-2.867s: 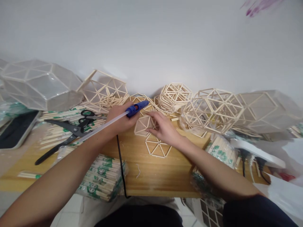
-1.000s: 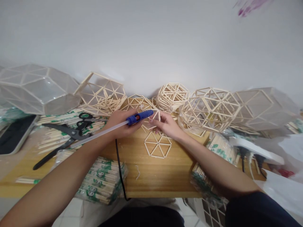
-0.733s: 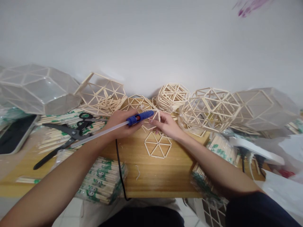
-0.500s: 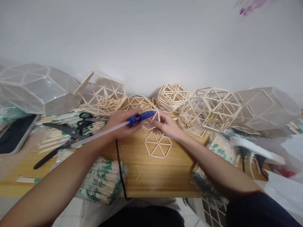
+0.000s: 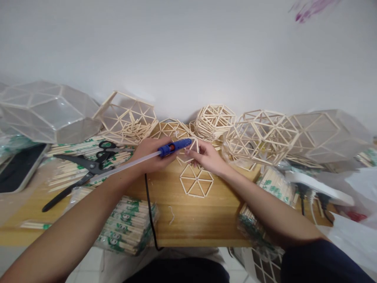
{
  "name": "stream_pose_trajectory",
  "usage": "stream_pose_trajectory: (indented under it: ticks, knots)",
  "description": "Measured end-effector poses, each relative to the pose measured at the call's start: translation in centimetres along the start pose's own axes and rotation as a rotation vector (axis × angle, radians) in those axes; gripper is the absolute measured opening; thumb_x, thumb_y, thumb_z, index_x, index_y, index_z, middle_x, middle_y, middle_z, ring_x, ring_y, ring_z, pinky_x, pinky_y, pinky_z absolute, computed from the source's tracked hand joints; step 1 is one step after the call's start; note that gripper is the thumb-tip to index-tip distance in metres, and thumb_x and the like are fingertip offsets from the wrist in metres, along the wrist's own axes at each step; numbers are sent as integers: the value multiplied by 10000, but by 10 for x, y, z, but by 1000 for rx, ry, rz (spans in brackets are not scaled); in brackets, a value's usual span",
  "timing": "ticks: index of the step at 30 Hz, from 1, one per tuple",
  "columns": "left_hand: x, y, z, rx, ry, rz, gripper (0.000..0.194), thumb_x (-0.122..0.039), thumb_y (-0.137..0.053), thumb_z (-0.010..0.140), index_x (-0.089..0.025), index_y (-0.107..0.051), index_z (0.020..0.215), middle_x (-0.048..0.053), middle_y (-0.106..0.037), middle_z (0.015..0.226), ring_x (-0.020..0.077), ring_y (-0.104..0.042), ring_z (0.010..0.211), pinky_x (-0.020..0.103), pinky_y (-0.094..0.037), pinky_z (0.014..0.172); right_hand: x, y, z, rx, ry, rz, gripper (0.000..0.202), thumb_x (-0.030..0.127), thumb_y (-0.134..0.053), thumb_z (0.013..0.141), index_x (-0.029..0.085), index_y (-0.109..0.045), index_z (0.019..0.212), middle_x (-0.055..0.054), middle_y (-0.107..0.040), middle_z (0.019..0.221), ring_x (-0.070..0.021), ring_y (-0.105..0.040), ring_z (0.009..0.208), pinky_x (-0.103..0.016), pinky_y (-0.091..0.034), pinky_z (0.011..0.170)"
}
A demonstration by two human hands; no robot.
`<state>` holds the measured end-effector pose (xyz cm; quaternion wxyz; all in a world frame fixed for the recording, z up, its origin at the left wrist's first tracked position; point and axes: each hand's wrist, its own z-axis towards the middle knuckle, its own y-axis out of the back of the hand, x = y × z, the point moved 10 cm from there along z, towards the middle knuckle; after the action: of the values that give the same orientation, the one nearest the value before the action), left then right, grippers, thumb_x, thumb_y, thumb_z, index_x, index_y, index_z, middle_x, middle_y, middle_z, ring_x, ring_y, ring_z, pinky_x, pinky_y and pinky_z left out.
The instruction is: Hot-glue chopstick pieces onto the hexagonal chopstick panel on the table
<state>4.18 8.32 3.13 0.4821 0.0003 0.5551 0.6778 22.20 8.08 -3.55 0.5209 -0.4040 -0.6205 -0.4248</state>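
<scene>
My left hand (image 5: 153,155) is closed around a blue glue gun (image 5: 176,146), and a long translucent glue stick (image 5: 132,165) juts from its back over my forearm. The gun's front end is over a small frame of wooden sticks (image 5: 193,146). My right hand (image 5: 208,157) pinches that frame from the right, fingers closed on its edge. Just below, a flat six-sided stick frame with spokes (image 5: 196,179) lies on the wooden table (image 5: 194,220). The gun hides part of the held frame.
Black pruning shears (image 5: 92,167), scissors and a phone (image 5: 22,167) lie left. Wrapped stick packs (image 5: 126,224) sit near the front edge, beside a black cord (image 5: 149,208). Stick lattices (image 5: 262,135) line the wall. At right is a power strip (image 5: 321,186) with plugs.
</scene>
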Motion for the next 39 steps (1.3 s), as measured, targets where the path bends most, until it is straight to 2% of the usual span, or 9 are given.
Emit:
stream_pose_trajectory:
  ticks: [4,8,13,17,21,25,28,34,39]
  knots:
    - [0,0,1,-7,8,-2,242,-490,-743,1050,-267,-760,957,-15,-741,739,158,-598,604,311,-425,615,1,0,-1,-16,4,-11,311,471,-891,845,254,-698,958,31,-704,792,-160,-639,604,-310,-597,535]
    - [2,1,0,-14,24,19,242,-475,-744,1048,-267,-738,924,-16,-726,717,159,-612,610,308,-425,621,1,3,-2,-64,-2,8,296,409,-844,801,265,-693,1011,6,-731,927,-193,-709,758,-328,-661,608]
    - [8,2,-1,-36,66,48,232,-488,-771,1031,-271,-766,949,-7,-735,732,178,-645,634,320,-442,644,1,7,-3,-109,0,67,435,419,-883,776,301,-585,1069,46,-681,904,-157,-651,701,-267,-573,533]
    - [13,4,-1,-52,120,73,236,-505,-766,1034,-278,-799,979,5,-751,745,195,-660,634,331,-437,637,-5,10,-3,-141,-55,157,660,463,-980,743,318,-508,1182,80,-765,889,-111,-576,559,-236,-464,498]
    - [13,6,0,-62,144,81,266,-532,-765,1031,-274,-821,994,-4,-724,705,189,-646,613,323,-438,631,-2,16,-3,-171,-60,137,623,458,-966,739,298,-587,1206,77,-765,846,-112,-519,529,-256,-421,503]
    - [11,8,0,-69,135,74,292,-549,-746,1041,-272,-812,979,-9,-700,688,182,-636,607,320,-444,637,10,25,-3,-226,21,52,409,461,-891,779,270,-740,1107,29,-743,897,-176,-649,742,-308,-552,678]
    - [10,10,0,-93,122,64,272,-535,-743,1041,-276,-797,979,-13,-705,697,179,-639,614,321,-446,638,11,28,-3,-251,26,84,373,509,-914,803,269,-792,1061,5,-771,961,-208,-688,855,-331,-580,778]
    - [4,12,-2,-112,88,32,274,-524,-731,1047,-273,-766,942,-25,-688,683,165,-630,603,311,-445,631,1,27,-4,-249,-33,154,415,538,-996,754,253,-831,1008,-8,-796,937,-213,-681,840,-322,-548,762]
    - [6,10,-1,-94,82,43,271,-521,-738,1036,-272,-791,945,-16,-717,704,163,-624,607,310,-439,632,8,30,-4,-245,4,17,335,524,-919,802,250,-855,983,-15,-791,903,-221,-678,831,-340,-556,775]
